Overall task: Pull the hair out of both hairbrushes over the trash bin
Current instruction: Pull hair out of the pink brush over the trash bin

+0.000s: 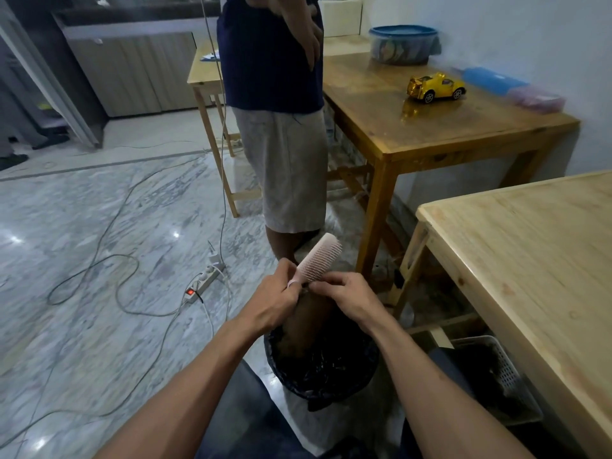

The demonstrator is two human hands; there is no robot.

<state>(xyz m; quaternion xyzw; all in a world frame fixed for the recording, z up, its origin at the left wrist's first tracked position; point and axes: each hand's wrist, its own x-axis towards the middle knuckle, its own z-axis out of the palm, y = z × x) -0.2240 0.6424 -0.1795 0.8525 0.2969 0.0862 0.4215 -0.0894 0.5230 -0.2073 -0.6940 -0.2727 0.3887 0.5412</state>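
Fingers of the left hand [275, 298] are curled tight around the handle of a pale pink plastic hairbrush [319, 260], which tilts up and to the right with its bristles facing the right hand [347, 298]. That hand's fingertips are pressed together in a pinch at the base of the bristle rows, on a long brown hank of hair [304, 326] that hangs down from the brush between the two hands. Directly beneath sits a round trash bin lined with a black plastic bag [331, 372]; the lower end of the hair reaches inside its rim, against the dark liner (whatever else lies in there is too dark to make out). To the right, under a pale wooden table [530, 260], stands a white slotted plastic basket [503, 369] with something dark and indistinct inside.
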